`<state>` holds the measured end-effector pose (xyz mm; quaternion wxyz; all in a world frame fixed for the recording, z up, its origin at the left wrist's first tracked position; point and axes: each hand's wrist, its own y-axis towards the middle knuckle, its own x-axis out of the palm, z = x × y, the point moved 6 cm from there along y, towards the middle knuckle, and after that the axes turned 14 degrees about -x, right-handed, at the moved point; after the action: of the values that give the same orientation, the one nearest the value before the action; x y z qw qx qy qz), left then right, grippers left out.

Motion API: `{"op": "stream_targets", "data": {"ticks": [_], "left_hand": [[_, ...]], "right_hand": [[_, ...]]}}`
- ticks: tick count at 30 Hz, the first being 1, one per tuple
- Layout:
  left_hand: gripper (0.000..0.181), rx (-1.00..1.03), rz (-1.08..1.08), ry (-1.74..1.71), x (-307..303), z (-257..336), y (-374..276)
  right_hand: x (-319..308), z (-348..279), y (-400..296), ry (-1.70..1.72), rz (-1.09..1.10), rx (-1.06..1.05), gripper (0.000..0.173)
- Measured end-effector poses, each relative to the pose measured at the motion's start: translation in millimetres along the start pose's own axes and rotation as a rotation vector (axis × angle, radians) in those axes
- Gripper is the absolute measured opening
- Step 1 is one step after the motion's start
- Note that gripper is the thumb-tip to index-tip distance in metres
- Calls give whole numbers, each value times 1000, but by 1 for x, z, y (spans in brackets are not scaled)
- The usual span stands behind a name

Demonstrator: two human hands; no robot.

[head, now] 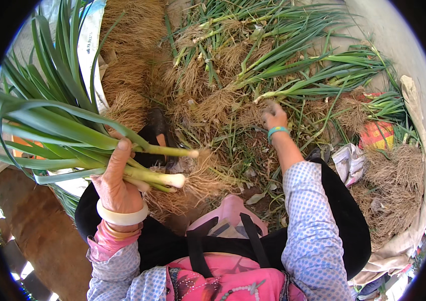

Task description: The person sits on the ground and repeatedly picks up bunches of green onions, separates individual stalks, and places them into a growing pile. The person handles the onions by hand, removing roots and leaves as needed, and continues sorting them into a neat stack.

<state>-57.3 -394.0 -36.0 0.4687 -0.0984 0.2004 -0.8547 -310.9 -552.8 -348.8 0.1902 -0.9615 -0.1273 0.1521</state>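
My left hand [118, 184], with a pale bangle on its wrist, grips a bunch of leek-like green stalks [85, 148]. Their flat leaves fan out to the left and the white ends point right, with tan roots [202, 182] beyond them. Out over the littered ground, my right hand [275, 116] reaches to a clump of tan roots [251, 113], close below the white end of a loose stalk [273, 95]. Its fingertips are blurred and partly hidden, so a hold cannot be made out.
A heap of rooted stalks [295, 49] spreads across the far side. Bundled roots [130, 71] line the left, beside a white sack [92, 49]. More root bundles [395, 180] lie at right inside a rolled cloth edge [418, 113]. Leaf scraps [250, 158] cover the ground.
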Motion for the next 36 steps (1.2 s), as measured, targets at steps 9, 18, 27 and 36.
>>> {"op": "stream_targets", "data": {"ticks": [9,18,27,36], "left_hand": [[20,-263,-86,-106,4,-9,2],[35,-334,-422,-214,5,4,-18],[24,-216,-496,-435,-11,31,-26],[23,-256,-429,-449,-15,2,-16]], "right_hand": [[-4,-18,33,-346,78,-67,38],[-86,-32,-58,847,640,147,38],[-114,-191,-130,399,130,-184,40],[-130,-276,-201,415,454,-711,30]]}}
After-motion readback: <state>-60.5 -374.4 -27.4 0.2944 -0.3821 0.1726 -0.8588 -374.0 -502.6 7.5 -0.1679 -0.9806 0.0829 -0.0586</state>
